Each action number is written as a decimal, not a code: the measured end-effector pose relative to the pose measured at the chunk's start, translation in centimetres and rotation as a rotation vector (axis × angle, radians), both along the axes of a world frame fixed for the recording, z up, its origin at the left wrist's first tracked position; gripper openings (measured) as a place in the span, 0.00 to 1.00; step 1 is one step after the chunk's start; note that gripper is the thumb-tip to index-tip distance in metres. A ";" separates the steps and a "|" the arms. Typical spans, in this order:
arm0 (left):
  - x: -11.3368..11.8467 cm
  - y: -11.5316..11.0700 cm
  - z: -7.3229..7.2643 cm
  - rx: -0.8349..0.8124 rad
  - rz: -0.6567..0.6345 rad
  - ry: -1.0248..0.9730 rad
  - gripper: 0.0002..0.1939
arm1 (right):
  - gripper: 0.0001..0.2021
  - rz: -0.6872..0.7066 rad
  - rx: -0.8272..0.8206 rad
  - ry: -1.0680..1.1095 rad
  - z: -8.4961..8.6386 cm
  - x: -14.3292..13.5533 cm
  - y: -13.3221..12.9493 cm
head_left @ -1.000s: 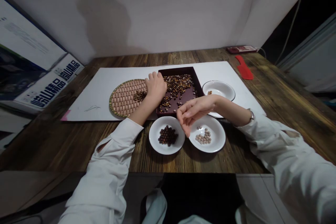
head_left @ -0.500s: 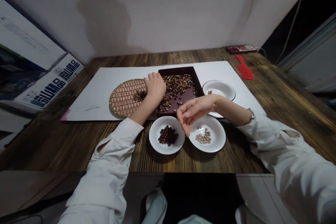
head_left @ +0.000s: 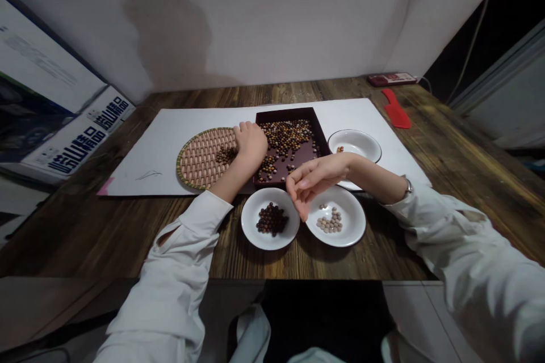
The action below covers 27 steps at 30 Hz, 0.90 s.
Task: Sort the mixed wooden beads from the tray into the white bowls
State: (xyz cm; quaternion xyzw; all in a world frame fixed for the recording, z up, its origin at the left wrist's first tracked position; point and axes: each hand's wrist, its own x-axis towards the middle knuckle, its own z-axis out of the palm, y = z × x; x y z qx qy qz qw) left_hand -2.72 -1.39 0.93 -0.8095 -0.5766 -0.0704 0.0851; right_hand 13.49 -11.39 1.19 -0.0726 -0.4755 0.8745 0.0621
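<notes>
My left hand [head_left: 252,144] is over the right side of the round woven tray [head_left: 200,159] and the left wall of the dark red box [head_left: 320,131]. Its fingers bend down and away, tips hidden, so what they hold cannot be seen. Small round brown beads [head_left: 225,154] lie on the tray beside it. Many mixed beads [head_left: 286,137] fill much of the box. My right hand [head_left: 315,178] hovers, fingers loosely spread and nothing seen in them, over the rims of two white bowls. The left bowl [head_left: 251,227] holds dark beads [head_left: 271,219]; the right bowl [head_left: 357,227] holds pale ones [head_left: 331,220].
Behind my right forearm, a third white dish [head_left: 361,144] has a few orange-brown beads. A white board [head_left: 145,147] lies beneath the tray and box. Toward the back right are a red scraper-like tool [head_left: 395,110] and a phone-like device [head_left: 392,80]. Printed cartons [head_left: 76,147] stand left.
Both hands keep nearly the same place and pose. The whole view has shifted very slightly; no bead is seen to move.
</notes>
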 end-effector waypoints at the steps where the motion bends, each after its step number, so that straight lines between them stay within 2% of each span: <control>1: 0.0 0.0 0.0 0.003 -0.002 0.003 0.23 | 0.11 -0.003 -0.001 -0.008 0.0 0.0 0.0; 27: 0.2 -0.3 0.0 -0.053 -0.013 -0.040 0.24 | 0.12 -0.041 0.007 -0.090 0.7 -0.1 -0.3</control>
